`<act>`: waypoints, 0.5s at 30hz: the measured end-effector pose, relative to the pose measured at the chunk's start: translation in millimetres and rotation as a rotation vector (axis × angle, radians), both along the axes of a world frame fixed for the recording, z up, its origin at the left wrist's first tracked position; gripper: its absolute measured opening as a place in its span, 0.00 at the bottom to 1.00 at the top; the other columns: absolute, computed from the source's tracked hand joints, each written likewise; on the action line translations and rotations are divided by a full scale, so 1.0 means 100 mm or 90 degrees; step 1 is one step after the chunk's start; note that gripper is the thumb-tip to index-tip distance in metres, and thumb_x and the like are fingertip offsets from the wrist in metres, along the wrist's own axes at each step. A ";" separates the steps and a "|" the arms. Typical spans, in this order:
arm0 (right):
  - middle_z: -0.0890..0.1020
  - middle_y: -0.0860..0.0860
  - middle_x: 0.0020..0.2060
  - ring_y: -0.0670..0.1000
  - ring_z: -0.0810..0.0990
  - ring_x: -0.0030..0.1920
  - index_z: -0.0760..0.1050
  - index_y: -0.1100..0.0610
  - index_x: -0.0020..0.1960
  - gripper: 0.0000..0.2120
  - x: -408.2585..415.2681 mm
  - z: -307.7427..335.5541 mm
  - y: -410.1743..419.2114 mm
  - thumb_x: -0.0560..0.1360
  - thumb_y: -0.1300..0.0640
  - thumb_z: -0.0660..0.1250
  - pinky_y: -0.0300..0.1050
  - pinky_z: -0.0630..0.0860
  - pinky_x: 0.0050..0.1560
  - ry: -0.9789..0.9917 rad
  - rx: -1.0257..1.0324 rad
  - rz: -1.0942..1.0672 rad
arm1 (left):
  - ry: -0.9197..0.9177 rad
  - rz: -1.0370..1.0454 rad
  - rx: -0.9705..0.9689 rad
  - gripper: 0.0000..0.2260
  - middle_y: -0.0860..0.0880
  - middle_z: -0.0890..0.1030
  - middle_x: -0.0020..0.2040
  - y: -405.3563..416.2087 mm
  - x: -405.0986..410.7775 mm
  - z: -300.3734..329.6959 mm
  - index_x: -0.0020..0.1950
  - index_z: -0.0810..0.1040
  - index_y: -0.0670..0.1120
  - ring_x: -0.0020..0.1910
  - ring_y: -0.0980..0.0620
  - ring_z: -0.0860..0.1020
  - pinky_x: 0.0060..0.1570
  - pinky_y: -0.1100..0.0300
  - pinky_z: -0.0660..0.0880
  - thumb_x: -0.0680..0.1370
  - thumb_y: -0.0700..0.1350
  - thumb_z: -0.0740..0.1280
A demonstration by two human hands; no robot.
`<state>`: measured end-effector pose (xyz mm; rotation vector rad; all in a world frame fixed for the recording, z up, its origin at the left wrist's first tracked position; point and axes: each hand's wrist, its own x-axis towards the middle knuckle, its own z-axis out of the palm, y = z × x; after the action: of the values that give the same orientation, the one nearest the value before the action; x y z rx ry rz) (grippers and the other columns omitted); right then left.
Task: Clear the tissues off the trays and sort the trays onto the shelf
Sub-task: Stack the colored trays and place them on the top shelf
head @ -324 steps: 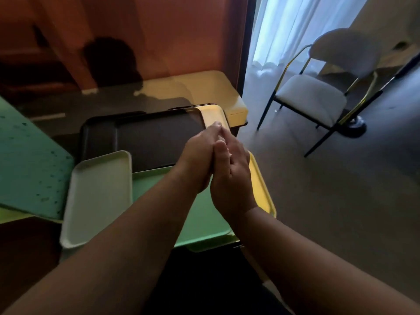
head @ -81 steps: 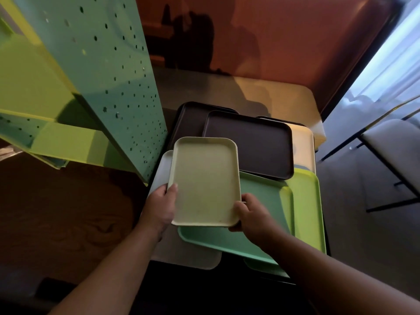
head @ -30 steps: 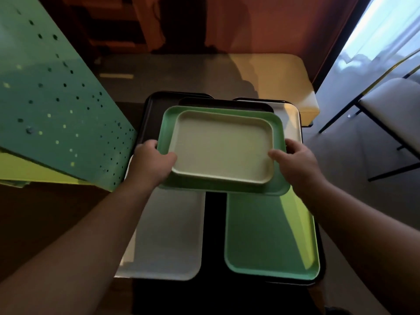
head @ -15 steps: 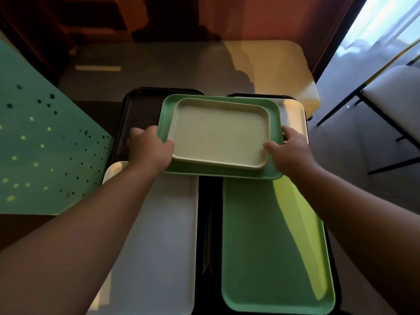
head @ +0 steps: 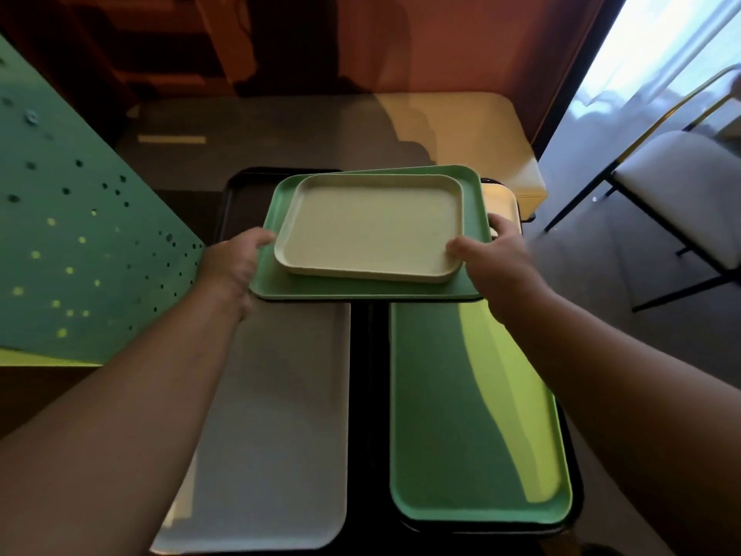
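A small cream tray (head: 371,228) lies on a green tray (head: 361,288), and a dark tray edge shows just beneath them. My left hand (head: 234,262) grips the left edge of this stack and my right hand (head: 495,254) grips its right edge, thumb against the cream tray's corner. Below the stack lie a long grey-white tray (head: 280,415) on the left and a long green tray (head: 477,415) on the right. A black tray (head: 240,198) and a pale yellow tray (head: 501,198) show behind. No tissue is visible.
A teal perforated shelf panel (head: 80,250) with a yellow-green edge stands at the left. A cream bench (head: 461,130) runs along the orange wall behind. A white-seated chair (head: 681,186) with a black frame stands on the floor at the right.
The stack in my hands has tilted slightly and shifted a little to the right. The view has moved closer to the trays below.
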<state>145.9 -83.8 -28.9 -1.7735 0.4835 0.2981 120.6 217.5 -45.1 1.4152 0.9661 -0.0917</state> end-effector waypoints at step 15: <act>0.81 0.57 0.53 0.57 0.82 0.51 0.69 0.58 0.66 0.21 -1.83 0.21 -0.01 0.82 0.44 0.62 0.54 0.78 0.49 -0.072 0.182 -0.302 | -0.205 -0.119 -0.235 0.15 0.36 0.82 0.49 -1.02 -0.74 0.89 0.54 0.81 0.35 0.45 0.35 0.81 0.45 0.41 0.82 0.69 0.28 0.65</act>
<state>-36.7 -84.3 -8.3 -1.3425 0.7228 -0.0651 46.7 115.2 43.8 1.1305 0.5173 -0.1668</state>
